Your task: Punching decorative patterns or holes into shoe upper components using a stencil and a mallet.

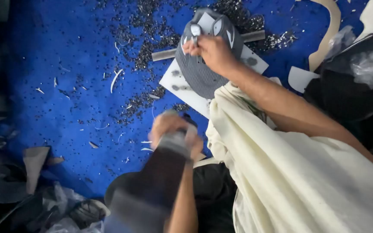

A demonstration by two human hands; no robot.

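A grey mesh shoe upper (199,75) with white panels lies on a white board (173,84) on the blue surface. My right hand (212,51) reaches in from the right and pinches a small metal punch (196,33) upright on the upper's far end. Nearer to me, my left hand (171,127) is blurred and grips a dark, thick tool (152,181) that looks like a mallet; its exact shape cannot be made out. A cream cloth (290,172) drapes over my lap below the right forearm.
A grey metal bar (165,55) lies under the board's far side. Several small dark punchings and white slivers (143,39) litter the blue surface (57,64). Dark shoe pieces and plastic bags are piled at left (5,181) and top right (363,64).
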